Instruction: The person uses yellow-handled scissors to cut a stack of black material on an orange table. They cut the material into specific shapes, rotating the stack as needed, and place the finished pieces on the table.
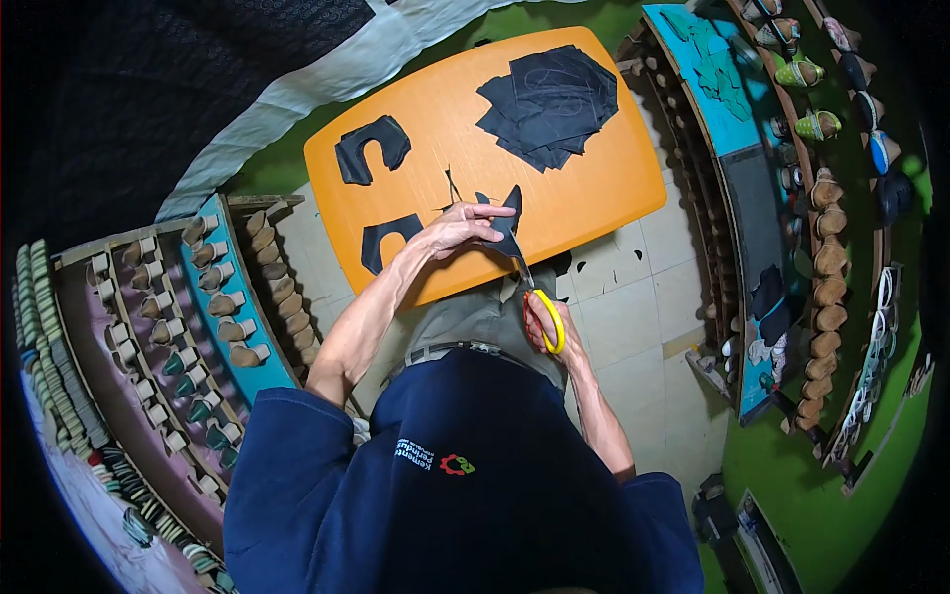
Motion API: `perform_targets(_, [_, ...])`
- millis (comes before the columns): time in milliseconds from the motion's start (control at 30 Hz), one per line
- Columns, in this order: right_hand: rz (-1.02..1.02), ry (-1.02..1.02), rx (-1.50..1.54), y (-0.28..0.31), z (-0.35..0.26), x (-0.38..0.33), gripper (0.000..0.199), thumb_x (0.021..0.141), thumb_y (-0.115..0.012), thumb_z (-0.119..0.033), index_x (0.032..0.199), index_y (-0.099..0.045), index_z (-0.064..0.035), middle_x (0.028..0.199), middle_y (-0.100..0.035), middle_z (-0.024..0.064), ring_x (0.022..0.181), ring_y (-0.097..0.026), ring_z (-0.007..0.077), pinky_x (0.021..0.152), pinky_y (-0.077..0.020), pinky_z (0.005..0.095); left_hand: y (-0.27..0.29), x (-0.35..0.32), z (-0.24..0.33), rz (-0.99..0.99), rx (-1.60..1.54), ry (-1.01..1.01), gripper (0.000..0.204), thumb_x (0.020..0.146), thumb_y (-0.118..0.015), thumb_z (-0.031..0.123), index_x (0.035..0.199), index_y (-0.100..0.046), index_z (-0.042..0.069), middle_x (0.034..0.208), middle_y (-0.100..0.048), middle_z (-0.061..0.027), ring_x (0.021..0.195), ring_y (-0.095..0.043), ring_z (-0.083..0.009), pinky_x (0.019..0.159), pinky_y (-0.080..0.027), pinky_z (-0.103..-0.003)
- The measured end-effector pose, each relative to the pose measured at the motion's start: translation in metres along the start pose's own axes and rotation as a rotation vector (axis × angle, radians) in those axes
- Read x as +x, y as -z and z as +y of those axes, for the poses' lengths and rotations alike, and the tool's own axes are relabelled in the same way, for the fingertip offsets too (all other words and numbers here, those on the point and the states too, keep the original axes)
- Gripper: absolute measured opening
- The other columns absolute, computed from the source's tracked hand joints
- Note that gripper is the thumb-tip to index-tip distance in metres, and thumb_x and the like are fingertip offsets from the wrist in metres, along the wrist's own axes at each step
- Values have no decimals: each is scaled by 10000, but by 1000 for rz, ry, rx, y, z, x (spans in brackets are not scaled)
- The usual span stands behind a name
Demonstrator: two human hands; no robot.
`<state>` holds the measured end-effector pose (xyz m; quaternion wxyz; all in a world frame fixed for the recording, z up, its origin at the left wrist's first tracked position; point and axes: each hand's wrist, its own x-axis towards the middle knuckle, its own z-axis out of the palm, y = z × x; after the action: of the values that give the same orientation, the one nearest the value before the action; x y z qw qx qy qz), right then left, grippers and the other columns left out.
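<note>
In my left hand is a small black material piece, pinched between thumb and fingers above the table's near edge. My right hand is closed around the yellow handles of a pair of scissors. Their blades point up and away and meet the lower edge of the held piece; how far they are parted is too small to tell. A black cut piece with a curved notch lies just left of my left hand. Farther off rests another curved black piece.
A pile of black sheets covers the far right of the orange table. Black scraps lie on the tiled floor. Racks of shoe lasts stand at left, and more lasts line the right-hand shelves.
</note>
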<state>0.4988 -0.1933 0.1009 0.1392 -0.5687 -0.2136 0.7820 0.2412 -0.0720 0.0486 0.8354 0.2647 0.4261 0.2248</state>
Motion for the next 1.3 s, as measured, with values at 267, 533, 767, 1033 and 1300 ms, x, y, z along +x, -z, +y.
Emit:
perform_targets(267, [30,23,-28,-2,-1,-6,523,952,-607,-553,725,-523,-90,511,-435,-6,378,-413,97,346,-331,261,-8,1,-2,55,-48,-24,563,837,-736,-24,1378,-588,18,913,-692,-5,815,-622,-66,833,-492,-229])
perform_targets(533, [-72,45,12,0,-1,-8,555,977,-539,-589,761,-501,-79,521,-411,-9,381,-393,104,347,-321,263,-15,-6,-1,22,45,-11,555,846,-725,-30,1381,-586,19,902,-706,-6,810,-633,-65,816,-494,-224])
perform_targets(767, [-48,89,24,-2,6,-8,570,972,-545,-599,757,-502,-73,520,-410,-8,381,-386,101,350,-313,261,-10,-6,-12,21,-15,-44,571,841,-731,-32,1389,-583,32,865,-660,18,804,-620,-54,800,-499,-223])
perform_targets(1033, [-9,93,26,-8,5,-9,573,961,-566,-601,749,-506,-72,520,-402,-11,370,-378,93,341,-306,258,-21,-14,-15,90,-96,-58,599,836,-752,-5,1404,-566,37,922,-660,-5,856,-646,-89,850,-530,-260])
perform_targets(1300, [-23,92,-3,-13,2,-14,554,975,-555,-579,761,-508,-70,519,-403,-7,379,-385,100,348,-314,259,-19,-14,-15,122,-85,-79,585,835,-764,18,1390,-580,36,841,-617,34,813,-622,-74,787,-509,-240])
